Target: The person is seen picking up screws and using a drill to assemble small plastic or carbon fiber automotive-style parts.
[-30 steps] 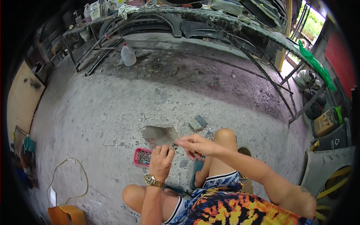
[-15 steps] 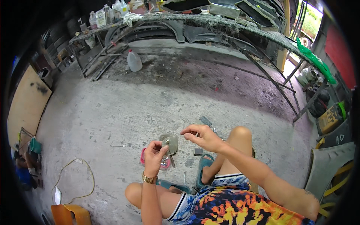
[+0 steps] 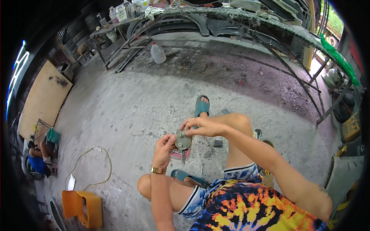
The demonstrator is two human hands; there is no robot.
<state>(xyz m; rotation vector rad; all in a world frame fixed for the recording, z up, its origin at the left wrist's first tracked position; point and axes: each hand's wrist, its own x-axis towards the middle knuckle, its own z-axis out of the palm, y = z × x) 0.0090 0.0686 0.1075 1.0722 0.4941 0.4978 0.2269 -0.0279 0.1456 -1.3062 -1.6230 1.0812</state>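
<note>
A flat grey-green part [image 3: 183,143], with a small round metal fitting near its top, is held up in front of my knees. My left hand [image 3: 163,149] pinches its left edge between thumb and fingers. At the upper edge, the bent fingers of my right hand [image 3: 203,127] close about the fitting; whether they grip anything smaller is too small to tell. A narrow metal piece [image 3: 183,155] shows below the part. Beneath it on the floor lies a pink tray [image 3: 176,156] with small shiny pieces, mostly hidden by the part and my left hand.
A dark block [image 3: 218,143] lies right of the tray, near an open can [image 3: 268,143]. At left are an orange plastic container [image 3: 92,210], a looped hose [image 3: 110,165] and a seated person [image 3: 37,161]. A white jug [image 3: 158,54] stands before the long workbench [image 3: 235,15].
My right hand has come left onto the part, having been apart from it. My right-side foot has stretched forward. The whole view has shifted, showing more of the left side.
</note>
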